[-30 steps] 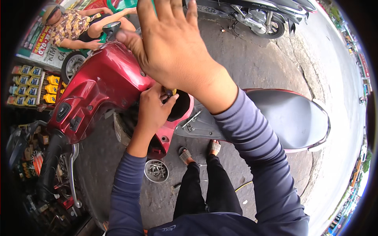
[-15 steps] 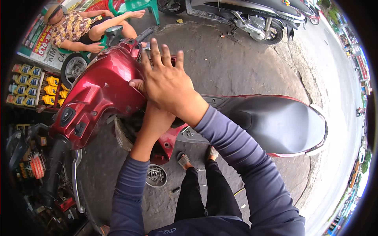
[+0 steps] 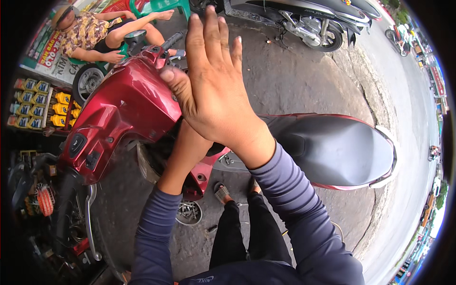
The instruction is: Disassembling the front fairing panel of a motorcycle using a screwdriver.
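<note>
My right hand (image 3: 216, 95) is raised with its back toward me, fingers stretched upward and thumb out to the left; nothing is in it. Beneath it, my left hand (image 3: 192, 137) reaches toward the inner side of a red scooter's front cover (image 3: 128, 102). Only its wrist and the lower back of the hand show; its fingers are hidden behind the right hand. The cover carries a keyhole panel and small round holes. Behind it, the scooter's black seat (image 3: 337, 149) extends to the right.
A metal bowl of bolts (image 3: 189, 212) stands on the ground by my feet. A brake lever (image 3: 91, 223) juts out at the left. Bottles (image 3: 61, 109) fill a rack. A seated person (image 3: 90, 38) is at upper left; another scooter (image 3: 304, 23) is parked at the far side.
My right hand has lifted upward and nearer to me, its fingers straighter. The left forearm has barely moved. A motorbike with a rider has appeared on the road at upper right.
</note>
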{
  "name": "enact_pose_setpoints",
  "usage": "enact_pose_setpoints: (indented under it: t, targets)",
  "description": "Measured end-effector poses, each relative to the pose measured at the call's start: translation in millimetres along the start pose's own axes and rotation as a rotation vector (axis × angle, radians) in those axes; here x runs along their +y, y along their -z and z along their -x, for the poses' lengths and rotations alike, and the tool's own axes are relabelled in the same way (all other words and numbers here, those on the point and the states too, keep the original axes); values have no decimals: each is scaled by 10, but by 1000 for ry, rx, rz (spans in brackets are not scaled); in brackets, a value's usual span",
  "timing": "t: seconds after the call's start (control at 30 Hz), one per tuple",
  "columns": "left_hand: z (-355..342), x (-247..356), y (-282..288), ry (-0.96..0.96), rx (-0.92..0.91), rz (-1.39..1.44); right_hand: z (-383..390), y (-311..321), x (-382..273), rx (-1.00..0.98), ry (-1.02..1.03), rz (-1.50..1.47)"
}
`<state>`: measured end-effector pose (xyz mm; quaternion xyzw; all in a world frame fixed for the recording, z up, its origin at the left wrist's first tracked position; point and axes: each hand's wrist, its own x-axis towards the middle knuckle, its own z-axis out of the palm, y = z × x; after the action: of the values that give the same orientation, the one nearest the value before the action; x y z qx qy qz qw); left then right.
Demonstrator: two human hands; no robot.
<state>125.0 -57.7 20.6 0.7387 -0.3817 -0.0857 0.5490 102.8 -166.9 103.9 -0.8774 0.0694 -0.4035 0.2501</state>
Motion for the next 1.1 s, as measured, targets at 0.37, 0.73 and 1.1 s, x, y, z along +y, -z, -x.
enact_pose_setpoints:
  t: [0.37, 0.73, 1.1]
  targets:
    - [-4, 31, -88, -167, -9, -81, 504, 678, 532, -540, -176, -311]
    - [1077, 605, 67, 53, 112, 323, 1008, 1426, 950, 279, -209, -473]
    - [682, 682, -1482, 201, 424, -46, 475, 713, 1286, -314, 292, -803]
